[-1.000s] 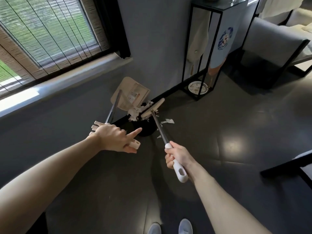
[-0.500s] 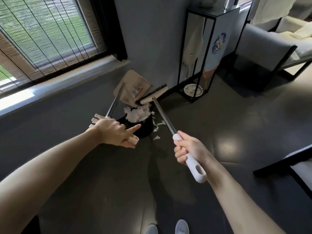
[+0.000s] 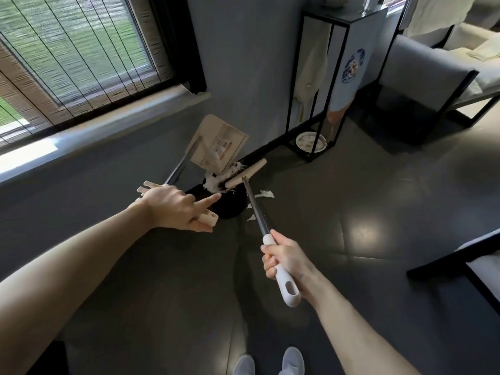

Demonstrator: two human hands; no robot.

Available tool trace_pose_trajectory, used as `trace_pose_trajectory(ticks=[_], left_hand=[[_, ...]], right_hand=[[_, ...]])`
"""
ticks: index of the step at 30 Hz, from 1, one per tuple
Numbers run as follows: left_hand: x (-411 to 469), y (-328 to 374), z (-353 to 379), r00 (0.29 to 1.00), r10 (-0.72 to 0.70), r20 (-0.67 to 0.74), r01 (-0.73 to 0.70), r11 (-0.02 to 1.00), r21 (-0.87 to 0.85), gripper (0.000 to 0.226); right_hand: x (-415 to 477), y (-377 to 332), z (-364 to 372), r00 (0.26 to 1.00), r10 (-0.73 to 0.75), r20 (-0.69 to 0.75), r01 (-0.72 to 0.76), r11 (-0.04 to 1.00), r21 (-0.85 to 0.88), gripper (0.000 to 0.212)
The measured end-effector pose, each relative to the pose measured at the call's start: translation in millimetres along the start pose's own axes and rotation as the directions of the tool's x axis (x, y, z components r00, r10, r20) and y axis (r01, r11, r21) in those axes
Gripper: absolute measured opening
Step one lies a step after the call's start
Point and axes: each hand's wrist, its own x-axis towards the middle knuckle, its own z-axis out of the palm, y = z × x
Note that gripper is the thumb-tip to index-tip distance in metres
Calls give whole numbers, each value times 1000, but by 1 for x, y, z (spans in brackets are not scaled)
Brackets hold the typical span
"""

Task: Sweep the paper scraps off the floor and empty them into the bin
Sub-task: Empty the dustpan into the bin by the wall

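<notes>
Paper scraps (image 3: 215,182) sit as a white clump just above the centre of the frame, at the lower lip of the dustpan (image 3: 219,144) and over the mouth of the black bin (image 3: 232,209). The dustpan is tilted steeply, with its open edge down toward the bin. The left grip (image 3: 173,209) is curled around the pale end of the dustpan handle, and only the index finger is stretched straight toward the bin. The right grip (image 3: 286,257) is closed firmly around the white end of the broom (image 3: 254,204), whose brush head (image 3: 244,171) touches the clump from the right.

The long axis of the broom runs from the lower right up toward the centre, so the clump lies ahead and up-left of the right grip, at the far end of the pole. The left grip is the nearer one to the bin. The coming move is probably a short pull of the brush down the pan, into the bin.

A few loose scraps (image 3: 265,194) lie on the floor (image 3: 351,266) just right of the bin, outside it. The wall (image 3: 243,63) stands close behind the bin and the black-framed stand (image 3: 357,33) is near on the right, so the open room is toward the lower frame.
</notes>
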Motion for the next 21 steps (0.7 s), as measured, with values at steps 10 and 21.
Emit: trace_pose_trajectory(ticks=[10,21], left_hand=[[-45,-12,-38,738,-664,-117,468,629,-620,78],[-150,37,-74,293,-956,2,204,61,-977,67]], right_hand=[[-53,-7,4,988,-153,-6,153,987,-46,70],[-137,10,-36,979,-158,128,142,982,127,53]])
